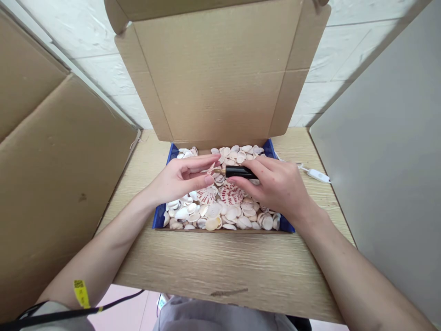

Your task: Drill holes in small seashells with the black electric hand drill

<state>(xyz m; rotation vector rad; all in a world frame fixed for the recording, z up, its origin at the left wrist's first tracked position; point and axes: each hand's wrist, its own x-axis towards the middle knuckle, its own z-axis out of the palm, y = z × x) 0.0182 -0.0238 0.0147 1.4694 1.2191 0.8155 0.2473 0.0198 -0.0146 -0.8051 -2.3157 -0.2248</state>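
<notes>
Between the thumb and fingers of my left hand (188, 177) is a small reddish seashell (211, 169), held on edge. My right hand (275, 184) grips a black mini drill (239, 172) with a brass-coloured tip that points left and meets the shell or comes very close to it; whether it touches I cannot tell. Both hands are above an open cardboard box (220, 78) with blue side walls. Many pale seashells (232, 212) fill the box, and two larger red-and-white scallop shells (231, 193) lie below my hands.
The box stands on a wooden table (220, 257) with its lid raised against a white wall. A white inline switch (317, 175) on a cable lies to the right. Cardboard (69, 174) borders the left side, a grey panel (389, 138) the right. A black cable (117, 301) crosses the lower left.
</notes>
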